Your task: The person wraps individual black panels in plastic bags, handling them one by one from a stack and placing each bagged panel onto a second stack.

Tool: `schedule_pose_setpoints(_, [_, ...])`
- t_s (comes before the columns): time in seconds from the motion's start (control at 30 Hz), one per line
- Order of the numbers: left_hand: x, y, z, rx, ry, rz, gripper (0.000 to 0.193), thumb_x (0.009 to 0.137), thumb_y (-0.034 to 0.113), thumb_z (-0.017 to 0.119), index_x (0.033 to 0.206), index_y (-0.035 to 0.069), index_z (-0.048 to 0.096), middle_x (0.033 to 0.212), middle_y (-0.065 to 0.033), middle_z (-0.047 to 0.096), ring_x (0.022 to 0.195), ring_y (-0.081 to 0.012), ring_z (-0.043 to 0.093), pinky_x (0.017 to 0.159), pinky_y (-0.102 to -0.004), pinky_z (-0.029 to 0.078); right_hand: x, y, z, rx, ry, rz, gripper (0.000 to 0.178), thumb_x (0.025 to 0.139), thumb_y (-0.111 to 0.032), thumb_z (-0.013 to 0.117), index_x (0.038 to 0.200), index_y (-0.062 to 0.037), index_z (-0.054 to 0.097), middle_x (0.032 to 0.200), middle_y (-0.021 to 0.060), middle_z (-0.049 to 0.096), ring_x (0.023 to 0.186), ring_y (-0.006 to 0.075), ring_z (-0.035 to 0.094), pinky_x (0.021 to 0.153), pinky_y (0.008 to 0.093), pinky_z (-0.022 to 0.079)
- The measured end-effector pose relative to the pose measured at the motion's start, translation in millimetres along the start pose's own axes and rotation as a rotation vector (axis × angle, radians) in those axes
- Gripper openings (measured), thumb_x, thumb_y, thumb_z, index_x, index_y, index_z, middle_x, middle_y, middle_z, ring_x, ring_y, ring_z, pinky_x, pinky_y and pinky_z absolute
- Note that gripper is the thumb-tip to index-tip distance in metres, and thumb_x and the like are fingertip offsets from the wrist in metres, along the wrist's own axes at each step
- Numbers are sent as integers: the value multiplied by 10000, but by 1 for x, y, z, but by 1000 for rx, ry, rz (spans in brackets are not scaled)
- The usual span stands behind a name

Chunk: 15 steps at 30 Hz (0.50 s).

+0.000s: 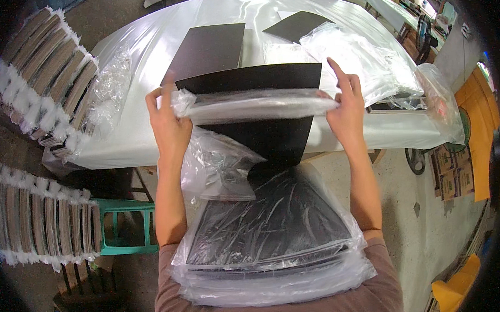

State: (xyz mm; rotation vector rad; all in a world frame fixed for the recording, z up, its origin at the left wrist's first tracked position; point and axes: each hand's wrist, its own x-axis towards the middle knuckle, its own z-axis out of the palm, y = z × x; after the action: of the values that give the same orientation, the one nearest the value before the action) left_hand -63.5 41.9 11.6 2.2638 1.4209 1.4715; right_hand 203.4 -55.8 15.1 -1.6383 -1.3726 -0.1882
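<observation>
A clear plastic bag, gathered into a band, is stretched between my hands. My left hand pinches its bunched left end. At the other end, the thumb of my right hand grips the plastic while the index finger points up. A flat black sheet stands tilted behind the band and also shows below it. Another loose clear bag hangs under my left hand. Against my body lies a stack of black sheets in clear plastic, with thick folded plastic along its near edge.
The table is covered in shiny plastic. On it are a dark grey panel, another black panel and a heap of clear bags. Stacks of plastic-wrapped boards stand at left by a green stool. Cartons sit right.
</observation>
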Motion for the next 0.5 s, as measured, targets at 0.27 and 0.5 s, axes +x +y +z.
schedule_pose_setpoints(0.27, [-52, -64, 15, 111, 181, 460, 598, 536, -116, 581, 1109, 52, 537, 1099, -134, 441, 966, -224, 494, 678, -269, 467, -28, 21, 12, -119, 132, -249, 564, 685, -41, 648, 1191, -214, 467, 990, 125, 384, 580, 144, 504, 476, 300, 413])
schedule_pose_setpoints(0.5, [-46, -24, -21, -471, -61, 253, 170, 697, 32, 540, 858, -18, 565, 819, -142, 603, 757, -211, 563, 644, -279, 445, -12, 7, -5, -24, 184, -140, 392, 677, 26, 610, 1035, -132, 592, 896, 78, 493, 603, 112, 477, 493, 237, 389])
